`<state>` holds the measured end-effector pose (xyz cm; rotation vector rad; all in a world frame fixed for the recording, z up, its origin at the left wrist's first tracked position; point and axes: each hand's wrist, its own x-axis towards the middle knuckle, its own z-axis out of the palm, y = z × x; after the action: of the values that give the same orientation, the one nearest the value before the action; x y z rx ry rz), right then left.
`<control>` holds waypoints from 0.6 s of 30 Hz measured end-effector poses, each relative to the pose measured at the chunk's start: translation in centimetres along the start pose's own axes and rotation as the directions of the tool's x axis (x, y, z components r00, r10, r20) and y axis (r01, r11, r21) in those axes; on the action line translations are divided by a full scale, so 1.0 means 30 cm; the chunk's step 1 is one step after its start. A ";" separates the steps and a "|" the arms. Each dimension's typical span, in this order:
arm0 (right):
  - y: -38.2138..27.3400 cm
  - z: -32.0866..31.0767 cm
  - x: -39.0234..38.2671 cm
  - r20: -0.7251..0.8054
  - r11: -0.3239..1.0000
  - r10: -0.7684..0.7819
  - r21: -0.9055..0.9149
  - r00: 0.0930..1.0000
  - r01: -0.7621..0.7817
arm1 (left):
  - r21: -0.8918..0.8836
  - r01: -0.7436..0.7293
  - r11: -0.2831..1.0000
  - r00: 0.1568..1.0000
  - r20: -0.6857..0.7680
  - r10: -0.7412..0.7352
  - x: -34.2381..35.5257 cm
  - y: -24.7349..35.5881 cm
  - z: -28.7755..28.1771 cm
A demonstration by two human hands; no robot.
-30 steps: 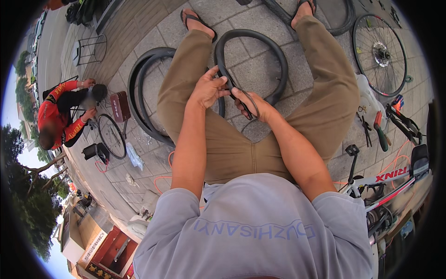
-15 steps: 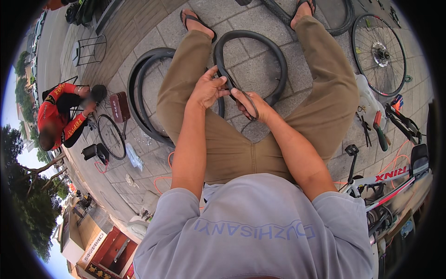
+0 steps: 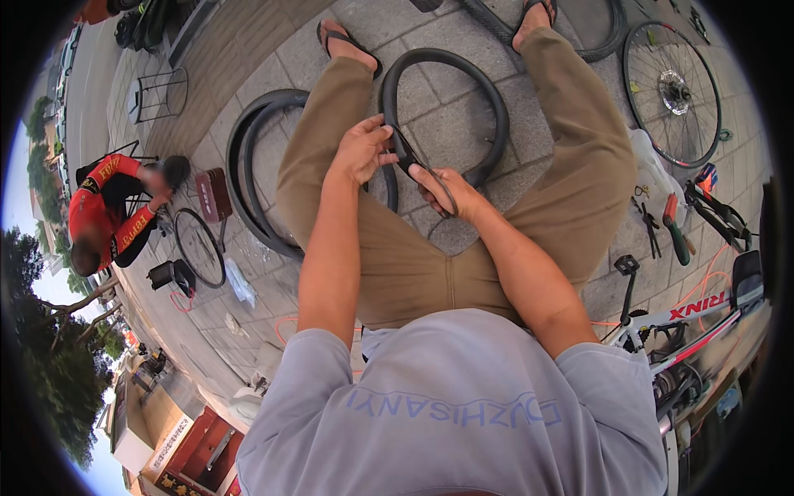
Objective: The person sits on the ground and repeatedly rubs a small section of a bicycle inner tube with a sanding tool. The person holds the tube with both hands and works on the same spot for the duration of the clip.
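A black bicycle inner tube (image 3: 499, 124) forms a big loop between my knees, its near side raised to my hands. My left hand (image 3: 361, 150) is closed at the left side of the tube, thumb and fingers pinching its edge. Just to the right, my right hand (image 3: 453, 194) is closed, its thumb on top and the other fingers curled underneath. A thin dark strip (image 3: 430, 168) runs from the tube beside my left fingers and curves over my right hand. The underside of the right-hand grip is hidden.
A tyre (image 3: 240, 178) lies by my left leg. A spoked wheel (image 3: 672, 91), pliers (image 3: 650, 227) and a white bicycle frame (image 3: 686, 312) are at right. At left, a person in red (image 3: 99, 211) sits near a small wheel (image 3: 198, 248) and a dark red toolbox (image 3: 212, 194).
My left hand has shifted slightly up and left, and the gap to my right hand has widened. The thin strip now stretches straighter between them.
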<state>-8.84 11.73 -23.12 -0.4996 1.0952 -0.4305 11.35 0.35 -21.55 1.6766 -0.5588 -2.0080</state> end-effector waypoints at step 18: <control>-0.025 0.004 0.001 0.095 0.980 0.025 0.195 0.995 -0.043 | -0.094 -0.016 0.995 0.998 0.058 0.021 -0.016 -0.061 0.000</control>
<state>-8.78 11.11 -22.67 -0.3221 0.9598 -0.4761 11.27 2.13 -22.23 1.5565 -0.4912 -2.0434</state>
